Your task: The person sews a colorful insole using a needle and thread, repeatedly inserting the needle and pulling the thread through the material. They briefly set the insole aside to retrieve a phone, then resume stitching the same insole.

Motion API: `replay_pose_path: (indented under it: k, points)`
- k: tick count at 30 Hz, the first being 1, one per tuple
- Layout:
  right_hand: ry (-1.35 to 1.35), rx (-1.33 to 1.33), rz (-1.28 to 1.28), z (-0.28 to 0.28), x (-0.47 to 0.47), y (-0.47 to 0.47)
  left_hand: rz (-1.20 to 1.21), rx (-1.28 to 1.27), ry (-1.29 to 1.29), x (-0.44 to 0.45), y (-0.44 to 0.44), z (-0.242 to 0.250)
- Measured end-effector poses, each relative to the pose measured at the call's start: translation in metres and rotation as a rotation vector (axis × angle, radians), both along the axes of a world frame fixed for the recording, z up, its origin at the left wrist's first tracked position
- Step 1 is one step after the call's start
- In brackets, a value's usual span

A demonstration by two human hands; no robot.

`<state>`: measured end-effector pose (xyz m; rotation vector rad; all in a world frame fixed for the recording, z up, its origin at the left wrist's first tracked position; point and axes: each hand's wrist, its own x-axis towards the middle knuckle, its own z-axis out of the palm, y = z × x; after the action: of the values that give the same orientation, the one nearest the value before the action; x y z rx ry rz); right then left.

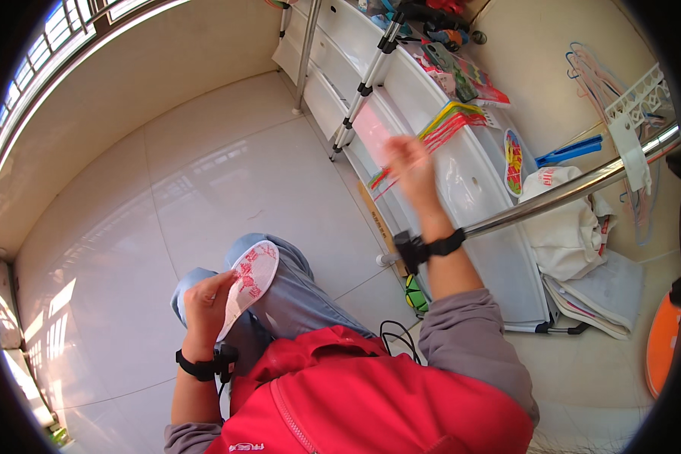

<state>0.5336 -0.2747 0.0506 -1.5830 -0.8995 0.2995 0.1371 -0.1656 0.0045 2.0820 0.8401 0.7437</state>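
My left hand (204, 301) grips a white insole (255, 272) by its edge, above my jeans-clad knees. Red stitched patterns cover part of the insole's upper face. My right hand (413, 170) is raised in front of the white drawer cabinet (465, 176) and is blurred. Whether a needle or thread sits in its fingers cannot be made out. Just beyond it, a bundle of red, yellow and green threads (454, 122) drapes over the cabinet's edge. More coloured strands show below and left of that hand. A second insole (512, 162), stitched in red and yellow, lies on the cabinet.
A metal rail (579, 176) crosses on the right, over a white cloth bag (562, 221). Thin metal legs (366, 88) stand before the cabinet. A phone-like object (451, 71) lies on packets on top. Clothes hangers (593, 79) hang at the right wall.
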Motion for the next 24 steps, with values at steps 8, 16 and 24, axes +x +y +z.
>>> replay_pose_path:
  k: [8, 16, 24]
  points:
    - [-0.356, -0.422, -0.906, 0.064, 0.210, -0.070, 0.061, -0.391, -0.120, -0.009, 0.008, -0.026]
    - [-0.195, -0.807, -0.949, 0.064, 0.241, -0.057, 0.051, -0.530, -0.208, -0.016, 0.014, -0.039]
    - [-0.786, -0.896, -0.837, 0.039, 0.298, -0.068, 0.068, -0.562, -0.220, -0.015, 0.014, -0.034]
